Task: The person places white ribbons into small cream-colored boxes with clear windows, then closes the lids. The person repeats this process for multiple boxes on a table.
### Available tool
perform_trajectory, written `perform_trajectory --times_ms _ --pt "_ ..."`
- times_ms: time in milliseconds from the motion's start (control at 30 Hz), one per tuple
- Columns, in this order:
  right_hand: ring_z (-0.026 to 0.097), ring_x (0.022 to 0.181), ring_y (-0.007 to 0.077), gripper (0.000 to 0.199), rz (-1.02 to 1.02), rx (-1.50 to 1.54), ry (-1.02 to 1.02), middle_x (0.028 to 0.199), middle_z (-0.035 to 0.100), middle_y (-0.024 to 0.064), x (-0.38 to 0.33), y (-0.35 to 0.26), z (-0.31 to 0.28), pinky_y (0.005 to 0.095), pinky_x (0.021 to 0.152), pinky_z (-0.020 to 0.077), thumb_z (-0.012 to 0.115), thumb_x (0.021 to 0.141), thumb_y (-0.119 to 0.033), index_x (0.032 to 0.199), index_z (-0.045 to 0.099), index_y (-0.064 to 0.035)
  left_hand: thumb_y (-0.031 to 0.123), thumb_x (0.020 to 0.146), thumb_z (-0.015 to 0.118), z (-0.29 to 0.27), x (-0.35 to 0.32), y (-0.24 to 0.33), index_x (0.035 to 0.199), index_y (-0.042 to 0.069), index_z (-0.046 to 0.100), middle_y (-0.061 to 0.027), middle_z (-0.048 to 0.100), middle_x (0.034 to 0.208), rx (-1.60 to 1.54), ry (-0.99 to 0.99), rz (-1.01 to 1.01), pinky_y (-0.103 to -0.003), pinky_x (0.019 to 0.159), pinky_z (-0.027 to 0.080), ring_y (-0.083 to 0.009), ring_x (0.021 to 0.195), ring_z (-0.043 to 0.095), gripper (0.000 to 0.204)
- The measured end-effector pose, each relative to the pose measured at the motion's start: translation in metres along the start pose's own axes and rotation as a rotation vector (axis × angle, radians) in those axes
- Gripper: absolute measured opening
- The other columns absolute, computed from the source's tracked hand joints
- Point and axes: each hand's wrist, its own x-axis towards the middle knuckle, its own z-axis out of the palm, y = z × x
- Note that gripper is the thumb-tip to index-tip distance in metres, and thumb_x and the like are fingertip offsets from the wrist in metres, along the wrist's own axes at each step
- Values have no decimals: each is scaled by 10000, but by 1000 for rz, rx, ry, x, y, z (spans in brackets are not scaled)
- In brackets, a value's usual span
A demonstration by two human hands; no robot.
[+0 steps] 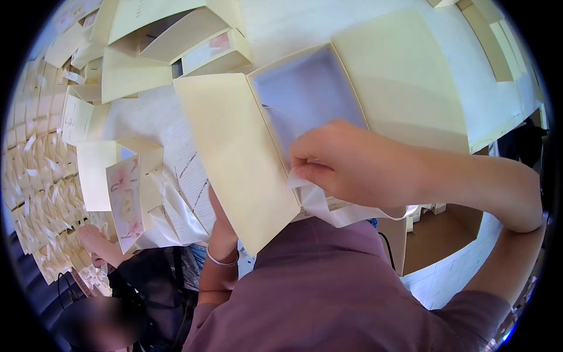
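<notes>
A cream cardboard gift box (237,158) lies in front of me with its two wide flaps spread left and right. Its pale lilac inside (305,88) faces up, and a small slit with a thin strand shows on its left part. My right hand (331,161) is over the box's near end, thumb and fingers pinched on a white ribbon (328,211). The ribbon loops down from the pinch and runs right below my forearm. My left hand (220,214) is at the box's left flap, mostly behind it, so its fingers are hidden.
Cream boxes (170,35) stand at the far left; a flower-printed box (126,188) with ribbons is nearer. Rows of ribboned boxes (38,170) line the left side. A co-worker's hand (97,240) is at lower left. A brown carton (443,234) stands right of my body.
</notes>
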Motion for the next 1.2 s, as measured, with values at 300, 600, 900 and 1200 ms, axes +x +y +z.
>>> perform_trajectory --times_ms 300,600,900,1200 --pt "539 667 359 63 -276 -459 153 692 539 169 2 25 10 400 603 443 521 655 31 692 470 24 266 839 517 14 17 -15 850 70 386 -107 527 911 95 -59 -9 -348 757 439 -200 787 535 236" --pt "557 690 354 33 -278 -421 147 693 558 178 7 22 13 423 599 441 521 651 19 679 504 19 259 843 512 15 17 -14 856 67 389 -102 525 907 102 -58 -15 -349 762 437 -199 786 535 228" --pt "550 645 360 40 -236 -373 124 643 551 185 2 22 12 428 584 434 509 692 -3 661 509 22 251 846 506 16 18 -13 862 64 393 -97 523 902 103 -54 -22 -350 767 435 -198 785 535 219" --pt "541 634 362 42 -310 -351 159 644 544 177 0 28 15 421 575 426 512 686 -1 651 499 18 244 850 501 16 17 -12 867 61 397 -91 521 897 105 -55 -26 -351 772 433 -197 784 535 211"
